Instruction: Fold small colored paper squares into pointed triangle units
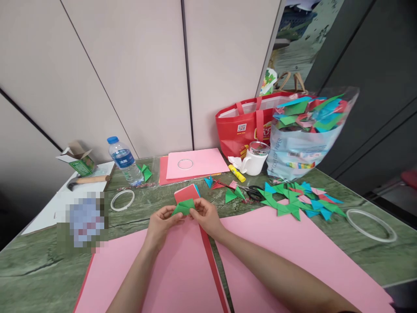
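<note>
Your left hand [161, 219] and right hand [206, 216] pinch small green folded paper piece [184, 207] above pink paper sheets [182, 265]. Mid-fold, likely; next crease needs aligned edges, firm press.

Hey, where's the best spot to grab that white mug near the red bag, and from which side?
Probably the handle of the white mug: it sticks out on the mug's left, toward the yellow glue stick. Come in from the front left. The plastic bag of folded papers crowds its right side, and something covers the top, so gripping the rim looks awkward.
</note>
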